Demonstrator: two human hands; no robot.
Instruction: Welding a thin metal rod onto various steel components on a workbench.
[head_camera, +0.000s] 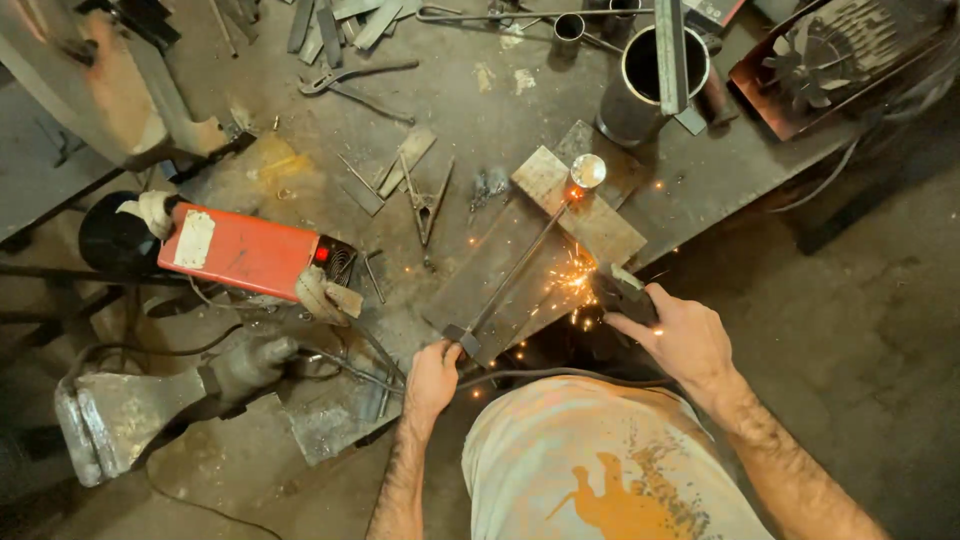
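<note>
**Sparks on the rod**

Cluttered, scorched metal surface (480, 100) fills the frame. Left hand (432, 380) pinches the near end of a thin steel rod (515, 272), pinning it flat mid-frame. Right hand (680, 335) is wrapped tight around a dark grinder (622, 292), throwing sparks. Red welder box (250, 252) sits left.

Dim warm light over the workbench (480, 110), orange sparks (575, 275) glowing at its near edge — steel ball (588, 170) glaring, corners dark, edges slightly bowed
</note>
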